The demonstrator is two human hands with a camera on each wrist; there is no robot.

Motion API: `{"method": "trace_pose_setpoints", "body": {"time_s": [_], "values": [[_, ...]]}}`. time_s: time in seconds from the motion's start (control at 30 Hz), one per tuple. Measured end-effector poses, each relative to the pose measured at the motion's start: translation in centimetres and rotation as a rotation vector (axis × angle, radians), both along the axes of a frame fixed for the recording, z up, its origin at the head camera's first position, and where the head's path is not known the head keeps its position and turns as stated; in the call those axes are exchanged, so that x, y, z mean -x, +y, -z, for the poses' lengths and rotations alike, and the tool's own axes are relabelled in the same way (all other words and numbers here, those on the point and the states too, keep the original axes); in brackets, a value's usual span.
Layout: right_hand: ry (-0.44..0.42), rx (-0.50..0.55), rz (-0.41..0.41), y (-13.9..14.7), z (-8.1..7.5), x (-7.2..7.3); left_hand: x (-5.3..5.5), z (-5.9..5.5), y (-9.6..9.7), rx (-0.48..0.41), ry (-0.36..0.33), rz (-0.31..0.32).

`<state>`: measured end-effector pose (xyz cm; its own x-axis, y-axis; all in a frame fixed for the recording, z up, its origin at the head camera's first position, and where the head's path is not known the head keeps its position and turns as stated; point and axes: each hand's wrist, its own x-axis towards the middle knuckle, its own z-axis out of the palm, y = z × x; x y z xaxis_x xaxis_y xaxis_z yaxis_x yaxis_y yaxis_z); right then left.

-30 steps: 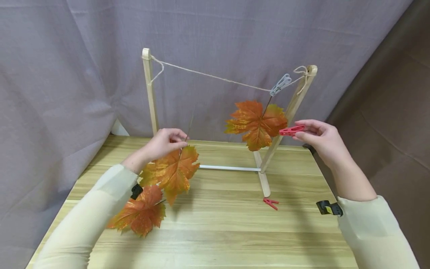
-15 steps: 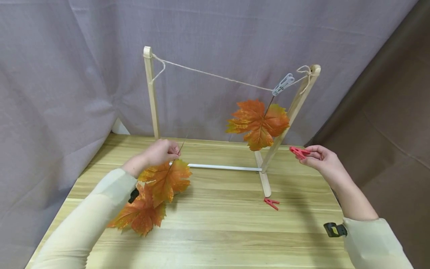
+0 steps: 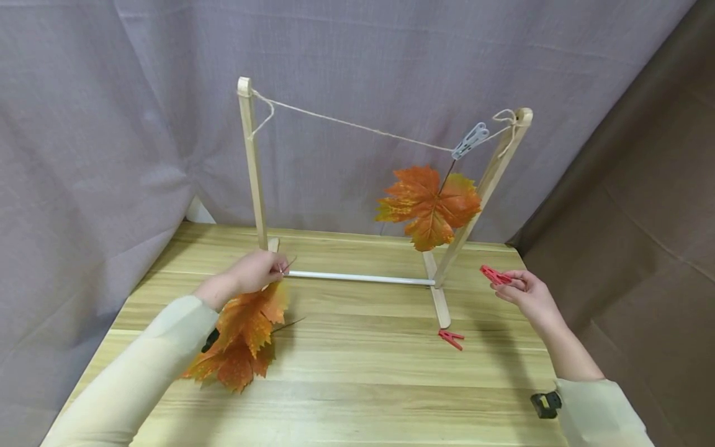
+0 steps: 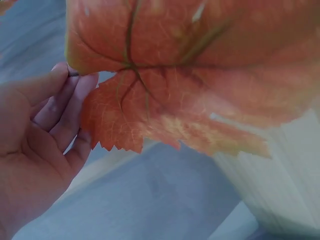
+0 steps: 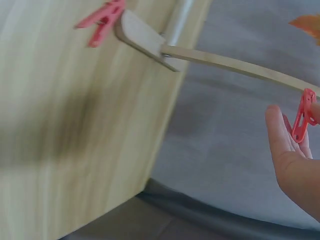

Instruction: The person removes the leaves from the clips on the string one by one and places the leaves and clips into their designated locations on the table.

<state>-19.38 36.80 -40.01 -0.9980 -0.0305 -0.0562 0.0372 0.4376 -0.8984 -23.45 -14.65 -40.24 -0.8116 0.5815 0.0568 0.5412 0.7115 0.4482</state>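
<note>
My left hand (image 3: 257, 271) pinches the thin stem of an orange artificial maple leaf (image 3: 254, 313), and the blade hangs below my fingers. In the left wrist view this leaf (image 4: 165, 85) spreads across much of the picture. Under it, partly covered, a second maple leaf (image 3: 237, 366) lies on the table with its stem pointing right. My right hand (image 3: 530, 298) holds a red clothespin (image 3: 495, 275) between thumb and fingers, out to the right of the frame. A third maple leaf (image 3: 432, 205) hangs by its stem from a pale blue clothespin (image 3: 470, 141) on the string.
A twine line (image 3: 357, 126) runs between two wooden posts (image 3: 254, 167), joined low down by a white rod (image 3: 363, 277). Another red clothespin (image 3: 450, 339) lies on the table (image 3: 368, 372) by the right foot (image 3: 439, 307). A grey curtain (image 3: 357, 56) stands behind.
My left hand has moved down and left with its leaf, which now overlaps the lying leaf. My right hand has lowered away from the hanging leaf, still holding the red clothespin.
</note>
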Motion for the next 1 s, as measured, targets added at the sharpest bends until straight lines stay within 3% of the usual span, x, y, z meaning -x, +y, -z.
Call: {"method": "trace_pose_setpoints", "body": {"time_s": [0.2, 0.43, 0.57, 0.73, 1.0], "values": [[-0.033, -0.052, 0.017, 0.2, 2.5, 0.2, -0.9, 1.6, -0.7, 0.027, 0.029, 0.010], [-0.034, -0.275, 0.069, 0.2, 6.0, 0.0, -2.2, 4.7, -1.2, 0.053, 0.042, 0.041], [-0.039, -0.336, 0.118, 0.3, 7.8, -0.2, -2.9, 6.1, -1.3, 0.079, 0.001, 0.015], [-0.057, -0.344, 0.177, 0.4, 9.7, -0.5, -3.4, 7.5, -1.4, 0.101, -0.058, -0.037], [-0.103, -0.291, 0.220, 0.4, 12.0, -0.8, -3.7, 10.2, -1.7, 0.109, -0.021, -0.061]]}}
